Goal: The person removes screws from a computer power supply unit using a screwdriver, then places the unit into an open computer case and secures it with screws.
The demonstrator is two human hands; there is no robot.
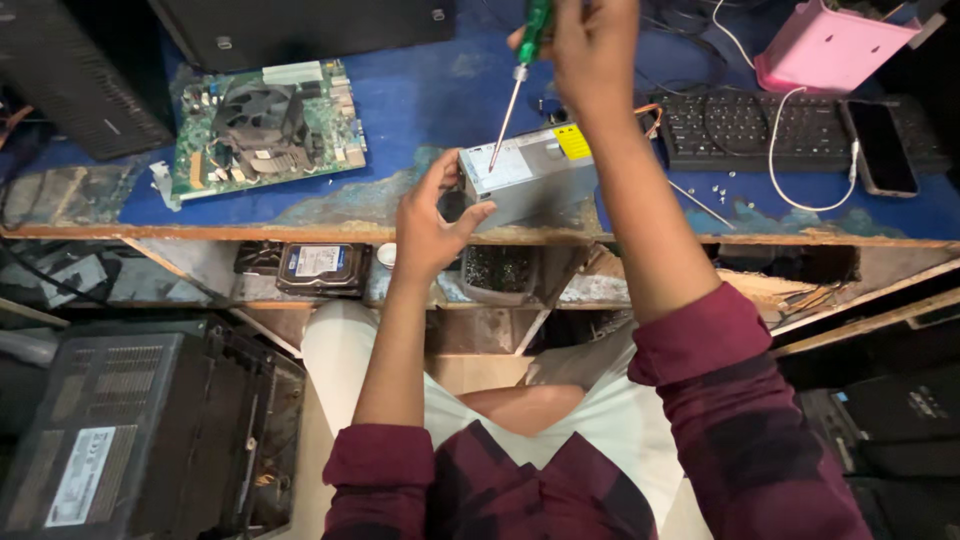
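A grey metal power supply box with a yellow label lies at the front edge of the blue worktop. My left hand grips its near left corner and steadies it. My right hand is raised above it and holds a green-handled screwdriver. The screwdriver's tip points down onto the box's top face near the left end.
A green motherboard with a fan lies at the left. A black keyboard, a phone, a white cable and a pink box are at the right. A hard drive rests on the lower shelf. Dark computer cases stand around.
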